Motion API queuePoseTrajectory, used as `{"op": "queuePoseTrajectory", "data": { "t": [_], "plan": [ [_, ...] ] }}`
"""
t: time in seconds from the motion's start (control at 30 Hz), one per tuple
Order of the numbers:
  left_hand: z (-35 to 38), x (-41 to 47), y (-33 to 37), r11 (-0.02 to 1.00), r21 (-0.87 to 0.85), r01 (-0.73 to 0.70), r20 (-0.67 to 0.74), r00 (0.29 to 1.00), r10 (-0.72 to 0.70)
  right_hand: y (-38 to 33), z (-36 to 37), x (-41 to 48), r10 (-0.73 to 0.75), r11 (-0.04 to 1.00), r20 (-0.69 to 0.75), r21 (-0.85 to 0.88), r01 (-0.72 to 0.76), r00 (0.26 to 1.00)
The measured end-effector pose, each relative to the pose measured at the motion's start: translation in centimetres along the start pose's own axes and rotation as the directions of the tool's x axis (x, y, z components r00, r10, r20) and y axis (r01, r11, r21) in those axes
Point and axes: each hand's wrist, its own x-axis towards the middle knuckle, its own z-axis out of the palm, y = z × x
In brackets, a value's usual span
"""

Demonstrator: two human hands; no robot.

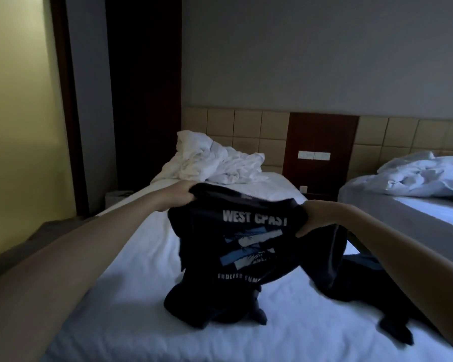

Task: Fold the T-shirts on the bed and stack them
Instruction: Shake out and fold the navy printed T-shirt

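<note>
A dark T-shirt (236,246) with a white "WEST COAST" print and blue-white stripes hangs above the white bed (131,296), its lower part bunched on the sheet. My left hand (179,193) grips its top left edge. My right hand (315,215) grips its top right edge. More dark clothing (364,291) lies crumpled on the bed at the right, under my right forearm.
A crumpled white duvet (215,163) is heaped at the head of the bed against the tiled headboard. A second bed (408,205) with rumpled bedding stands to the right across a narrow gap. A dark doorway and wall are at the left.
</note>
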Motion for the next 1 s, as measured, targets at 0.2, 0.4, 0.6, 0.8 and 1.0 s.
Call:
{"op": "queuePoseTrajectory", "data": {
  "t": [0.2, 0.4, 0.6, 0.8, 1.0],
  "plan": [
    [1.3, -1.2, -2.4, 0.924, 0.377, 0.062, 0.245, 0.956, -0.164, 1.5, 2.3, 0.6, 0.107, 0.947, -0.079, 0.313, -0.078, 0.991],
    [0.7, -2.1, -3.5, 0.951, -0.192, 0.241, 0.238, 0.952, -0.193, 0.8, 2.4, -0.6, -0.082, 0.499, 0.027, 0.867, 0.018, 0.996],
    [0.0, -3.1, -2.0, 0.958, -0.221, 0.182, 0.134, 0.979, -0.155, 0.5, 1.6, 0.0, -0.100, 0.722, 0.020, 0.690, 0.058, 0.995],
    [-0.6, -1.8, -0.9, 0.584, 0.802, 0.127, -0.152, 0.988, -0.006, -0.2, 0.5, 2.3, 0.032, 0.977, -0.231, -0.197, -0.079, 0.972],
    [-3.6, -0.3, 0.6, 0.961, 0.273, 0.045, -0.174, 0.985, 0.004, -0.1, -2.3, 0.8, 0.105, 0.896, -0.429, 0.432, 0.101, 0.897]
  ]
}}
